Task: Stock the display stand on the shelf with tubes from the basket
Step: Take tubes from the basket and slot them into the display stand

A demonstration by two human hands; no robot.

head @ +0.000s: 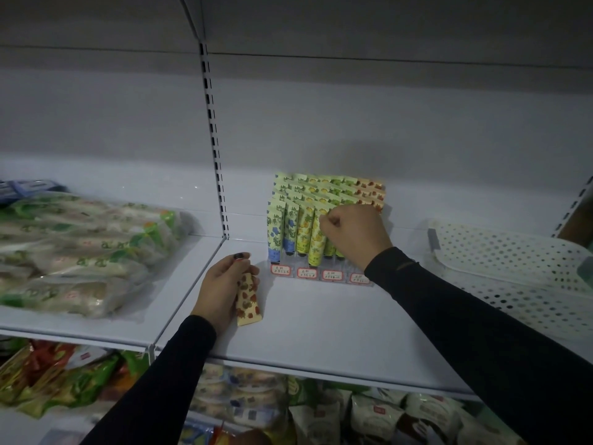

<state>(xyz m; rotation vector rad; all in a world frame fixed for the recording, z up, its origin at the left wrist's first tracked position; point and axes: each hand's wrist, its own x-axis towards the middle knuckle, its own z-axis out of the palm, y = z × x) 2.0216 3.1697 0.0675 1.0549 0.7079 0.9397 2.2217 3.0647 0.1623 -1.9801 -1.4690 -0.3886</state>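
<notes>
Dim light falls on a white metal shelf (321, 319) in a shop, where a person in black sleeves stocks a clear display stand (321, 274) set back near the shelf's rear edge. The right hand (354, 234) reaches over the stand, its fingers (327, 220) pinched on the top of a yellow-green tube (316, 245) in the front row, which sits lower than its neighbours, just behind the handwritten price labels (332, 275). The left hand (221, 285) rests on the shelf left of the stand, fingers wrapped round an orange-patterned tube (247, 298) with its flat crimped end toward the front edge. A white perforated basket (513, 268) lies at the shelf's right end; whether tubes are left in it cannot be seen. Packaged goods (80, 252) fill the neighbouring bay to the left.

The stand looks nearly full. To seat this tube well, it should go straight down, cap first, into its own slot, without tipping those beside it. The orange-patterned tube likely belongs at the right end of the stand, with its like.
</notes>
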